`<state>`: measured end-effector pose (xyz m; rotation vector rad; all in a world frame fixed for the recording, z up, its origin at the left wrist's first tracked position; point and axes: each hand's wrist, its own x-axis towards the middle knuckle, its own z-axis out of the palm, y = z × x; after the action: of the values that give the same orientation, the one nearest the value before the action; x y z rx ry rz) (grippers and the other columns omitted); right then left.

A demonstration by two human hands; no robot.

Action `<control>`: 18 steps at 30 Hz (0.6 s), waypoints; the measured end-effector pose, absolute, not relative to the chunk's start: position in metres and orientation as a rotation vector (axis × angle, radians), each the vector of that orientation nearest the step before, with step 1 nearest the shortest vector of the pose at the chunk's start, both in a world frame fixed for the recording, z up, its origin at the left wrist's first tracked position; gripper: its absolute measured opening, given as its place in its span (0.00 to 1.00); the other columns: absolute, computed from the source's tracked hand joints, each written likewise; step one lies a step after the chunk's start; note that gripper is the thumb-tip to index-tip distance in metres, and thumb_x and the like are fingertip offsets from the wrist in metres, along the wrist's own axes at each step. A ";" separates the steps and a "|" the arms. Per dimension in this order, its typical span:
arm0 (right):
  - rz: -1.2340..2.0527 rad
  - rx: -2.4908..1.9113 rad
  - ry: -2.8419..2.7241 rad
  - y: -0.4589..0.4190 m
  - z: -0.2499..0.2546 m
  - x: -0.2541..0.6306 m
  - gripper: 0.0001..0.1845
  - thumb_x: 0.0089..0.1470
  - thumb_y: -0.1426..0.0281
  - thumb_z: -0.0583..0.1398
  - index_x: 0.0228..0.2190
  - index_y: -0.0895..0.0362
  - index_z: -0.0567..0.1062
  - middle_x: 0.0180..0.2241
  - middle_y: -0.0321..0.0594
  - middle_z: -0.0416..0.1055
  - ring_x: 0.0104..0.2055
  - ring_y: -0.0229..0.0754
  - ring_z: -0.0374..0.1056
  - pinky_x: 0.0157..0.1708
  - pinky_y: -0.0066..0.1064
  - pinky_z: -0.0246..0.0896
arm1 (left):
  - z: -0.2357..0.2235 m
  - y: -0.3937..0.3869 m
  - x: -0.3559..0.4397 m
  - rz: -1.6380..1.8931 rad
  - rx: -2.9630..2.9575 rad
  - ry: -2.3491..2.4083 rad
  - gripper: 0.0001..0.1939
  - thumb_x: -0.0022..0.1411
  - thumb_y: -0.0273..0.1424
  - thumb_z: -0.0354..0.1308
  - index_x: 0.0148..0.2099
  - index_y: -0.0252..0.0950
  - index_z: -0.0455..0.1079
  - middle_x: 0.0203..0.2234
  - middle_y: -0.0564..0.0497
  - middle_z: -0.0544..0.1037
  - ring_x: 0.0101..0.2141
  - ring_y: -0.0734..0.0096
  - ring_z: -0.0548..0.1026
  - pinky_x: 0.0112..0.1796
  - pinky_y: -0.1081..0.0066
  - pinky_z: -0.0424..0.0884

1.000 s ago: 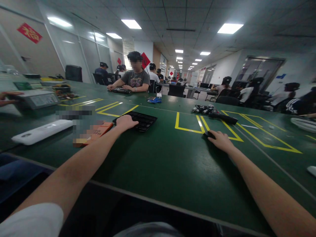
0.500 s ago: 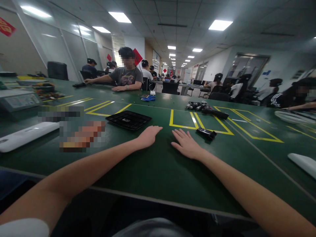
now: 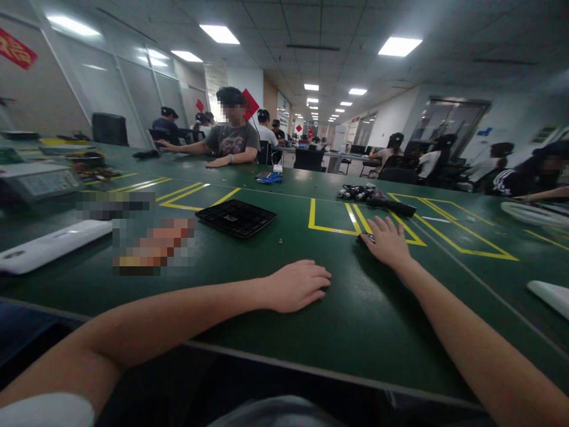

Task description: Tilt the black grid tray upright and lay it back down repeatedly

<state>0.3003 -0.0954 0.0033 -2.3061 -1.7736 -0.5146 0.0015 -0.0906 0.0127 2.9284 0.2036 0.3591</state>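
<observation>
My right hand (image 3: pixel 387 244) is over a small black plastic piece (image 3: pixel 368 237) with a shiny part, its fingers spread across it. Most of that piece is hidden beneath the hand, and no firm grip shows. Palm down on the green table (image 3: pixel 249 367), my left hand (image 3: pixel 300 286) has its fingers stretched out and slightly bent, with nothing seen in it. A flat black ribbed plastic panel (image 3: pixel 237 218) lies beyond my left forearm.
Left are a long white casing (image 3: pixel 53 246), a blurred-out orange object (image 3: pixel 155 243) and a grey box (image 3: pixel 38 181). Beyond my right hand lie black cables (image 3: pixel 360 192) and a dark cylinder (image 3: pixel 393 207). Yellow tape (image 3: pixel 329 229) marks the table. A person (image 3: pixel 231 139) sits opposite.
My right hand has moved right and onto the small black piece. My left hand has come nearer and to the right, turning its fingers rightward.
</observation>
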 end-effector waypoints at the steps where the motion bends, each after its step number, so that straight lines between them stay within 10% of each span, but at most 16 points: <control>1: -0.452 -2.372 -1.738 -0.095 0.000 0.309 0.30 0.60 0.56 0.46 0.57 0.59 0.63 0.60 0.53 0.56 0.63 0.61 0.48 0.56 0.58 0.43 | 0.012 -0.095 0.003 0.338 2.914 0.149 0.15 0.64 0.32 0.49 0.50 0.36 0.68 0.52 0.42 0.71 0.54 0.63 0.67 0.55 0.61 0.59; 5: -0.207 -2.446 -1.723 -0.091 -0.010 0.325 0.30 0.60 0.57 0.44 0.53 0.63 0.67 0.51 0.58 0.68 0.52 0.56 0.65 0.50 0.45 0.56 | 0.012 -0.089 0.004 0.398 2.930 0.242 0.14 0.65 0.32 0.47 0.49 0.34 0.68 0.48 0.42 0.72 0.49 0.62 0.69 0.50 0.63 0.63; 18: -0.202 -2.428 -1.708 -0.087 -0.013 0.326 0.31 0.59 0.56 0.45 0.54 0.63 0.67 0.50 0.57 0.68 0.49 0.58 0.66 0.47 0.43 0.56 | 0.003 -0.004 -0.017 0.451 2.742 1.191 0.07 0.61 0.33 0.51 0.33 0.35 0.63 0.32 0.44 0.72 0.35 0.61 0.72 0.39 0.64 0.66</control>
<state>0.3262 -0.0873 -0.0130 -2.4281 -1.7078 -0.2022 -0.0170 -0.0036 0.0033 2.7420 1.1915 0.4509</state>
